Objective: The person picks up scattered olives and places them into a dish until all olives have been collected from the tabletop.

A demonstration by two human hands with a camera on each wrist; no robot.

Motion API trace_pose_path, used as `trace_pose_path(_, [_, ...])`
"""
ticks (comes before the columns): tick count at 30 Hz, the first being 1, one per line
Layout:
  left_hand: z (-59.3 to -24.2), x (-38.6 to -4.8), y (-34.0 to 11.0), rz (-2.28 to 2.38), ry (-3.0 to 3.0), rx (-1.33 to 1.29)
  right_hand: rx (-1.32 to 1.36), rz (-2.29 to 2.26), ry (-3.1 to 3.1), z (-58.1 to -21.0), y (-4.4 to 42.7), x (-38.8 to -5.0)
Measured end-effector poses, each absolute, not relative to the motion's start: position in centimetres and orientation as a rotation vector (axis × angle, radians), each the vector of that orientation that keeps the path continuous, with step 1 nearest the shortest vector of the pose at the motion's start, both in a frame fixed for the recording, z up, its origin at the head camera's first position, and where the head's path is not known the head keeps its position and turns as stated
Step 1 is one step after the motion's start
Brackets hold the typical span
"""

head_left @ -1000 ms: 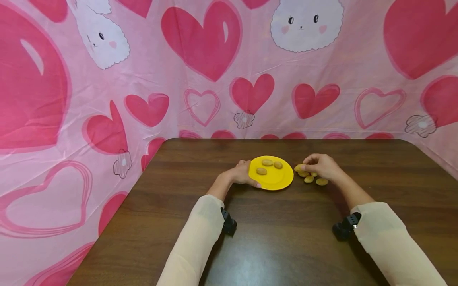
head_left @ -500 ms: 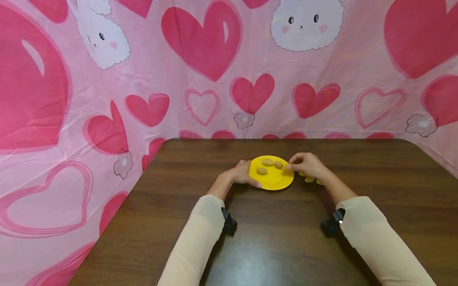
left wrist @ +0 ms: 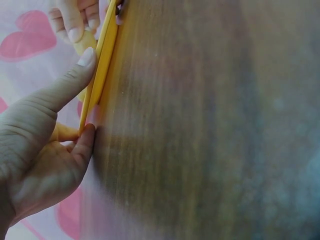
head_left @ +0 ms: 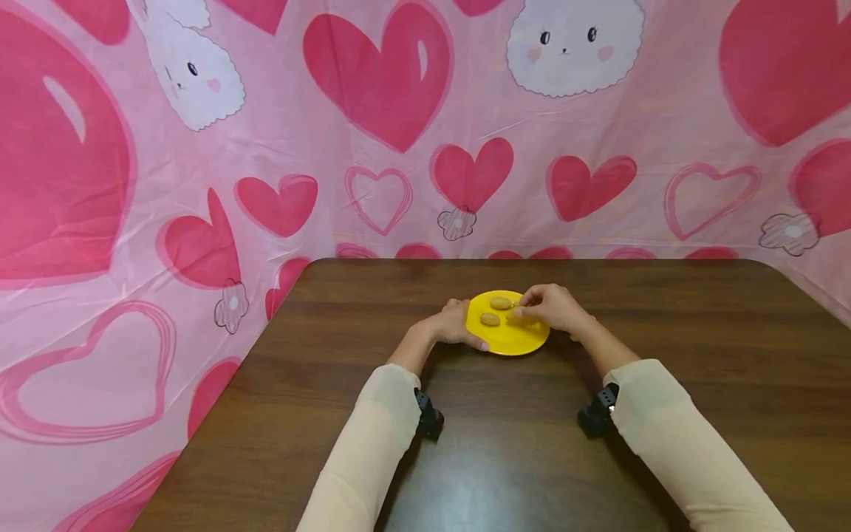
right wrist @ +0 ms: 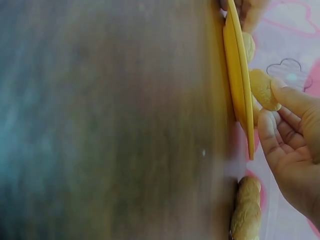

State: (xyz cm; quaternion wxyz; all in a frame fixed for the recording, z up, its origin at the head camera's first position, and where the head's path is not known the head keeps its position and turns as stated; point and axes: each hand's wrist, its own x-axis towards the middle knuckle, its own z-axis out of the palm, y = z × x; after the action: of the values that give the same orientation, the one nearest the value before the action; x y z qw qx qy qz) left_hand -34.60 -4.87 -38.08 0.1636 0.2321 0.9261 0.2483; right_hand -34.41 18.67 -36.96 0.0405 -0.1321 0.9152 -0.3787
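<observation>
You have a plain yellow plate (head_left: pixel 512 345) bearing tan oval pieces (head_left: pixel 490 319); your counter (head_left: pixel 505 421) is dark brown, streaked with wood grain; your sleeves (head_left: pixel 364 443) are cream; the pale-pink backdrop (head_left: pixel 319 125) carries reddish-pink hearts (head_left: pixel 392 81), white animal faces (head_left: pixel 575 66) and dark-outlined flowers (head_left: pixel 789 233).

We see a spot set up for filming: black wrist cameras (head_left: pixel 430 420), a brown tabletop (head_left: pixel 512 443) and a creased pink cloth (head_left: pixel 326 144) with hearts (head_left: pixel 382 77) and animal faces (head_left: pixel 577 48) hung behind it. We cannot tell the room's kind.
</observation>
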Motion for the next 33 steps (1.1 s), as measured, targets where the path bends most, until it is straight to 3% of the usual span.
trace_pose_path(33, [-38.14, -34.59, -4.82, 0.724, 2.628, 0.660, -0.403, -0.981, 2.855, -37.15, 17.71, -34.54])
